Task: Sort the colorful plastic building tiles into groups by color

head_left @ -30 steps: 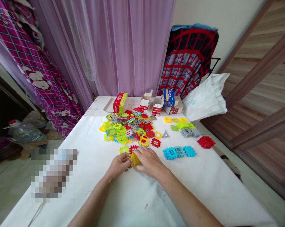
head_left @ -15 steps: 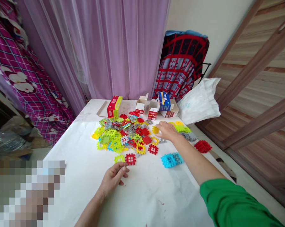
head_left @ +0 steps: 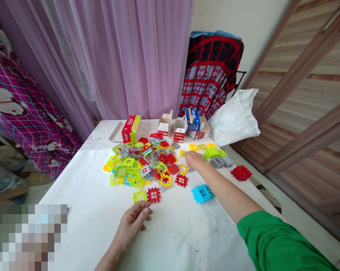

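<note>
The small yellow tile [head_left: 182, 153] looks light and stiff, best pinched by its notched edge. It lies at the right of the pile [head_left: 138, 162], just past the narrowly closed fingers [head_left: 188, 156] of the right hand [head_left: 195, 160], not visibly gripped. Lower centre, the empty left hand [head_left: 131, 222] sits slightly open, just below a red tile [head_left: 153, 195].

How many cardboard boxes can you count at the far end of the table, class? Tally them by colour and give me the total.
Red-and-yellow box: 1
Open red-and-white boxes: 3
Blue box: 1
Total: 5
</note>
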Tool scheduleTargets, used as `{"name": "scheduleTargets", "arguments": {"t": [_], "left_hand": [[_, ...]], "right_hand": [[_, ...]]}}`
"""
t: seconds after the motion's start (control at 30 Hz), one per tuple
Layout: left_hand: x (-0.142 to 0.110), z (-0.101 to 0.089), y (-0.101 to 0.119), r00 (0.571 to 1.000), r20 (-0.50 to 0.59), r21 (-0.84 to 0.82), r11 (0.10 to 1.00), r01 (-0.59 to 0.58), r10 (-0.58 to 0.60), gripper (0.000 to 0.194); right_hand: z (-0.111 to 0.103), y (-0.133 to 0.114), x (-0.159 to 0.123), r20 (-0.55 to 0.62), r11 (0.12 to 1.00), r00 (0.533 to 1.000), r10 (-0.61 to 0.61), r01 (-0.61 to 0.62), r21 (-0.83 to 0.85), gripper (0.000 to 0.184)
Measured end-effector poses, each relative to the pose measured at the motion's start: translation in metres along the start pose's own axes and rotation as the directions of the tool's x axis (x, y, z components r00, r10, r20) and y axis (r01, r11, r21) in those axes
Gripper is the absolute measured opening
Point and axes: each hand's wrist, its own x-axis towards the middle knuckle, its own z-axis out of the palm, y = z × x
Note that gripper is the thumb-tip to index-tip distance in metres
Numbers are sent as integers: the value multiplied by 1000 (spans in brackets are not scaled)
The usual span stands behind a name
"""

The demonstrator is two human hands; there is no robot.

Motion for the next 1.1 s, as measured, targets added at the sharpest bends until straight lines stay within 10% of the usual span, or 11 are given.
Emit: {"name": "scheduleTargets", "arguments": {"t": [0.83, 1.1], "left_hand": [[0, -1, 0, 1000, 5, 3, 1000, 2, -2, 62], [2, -2, -3, 1000, 7, -9, 1000, -14, 14, 63]], "right_hand": [[13, 22, 50, 19, 987, 996, -83, 79, 140, 47], [20, 26, 24, -156, 984, 987, 32, -4, 180, 55]]}}
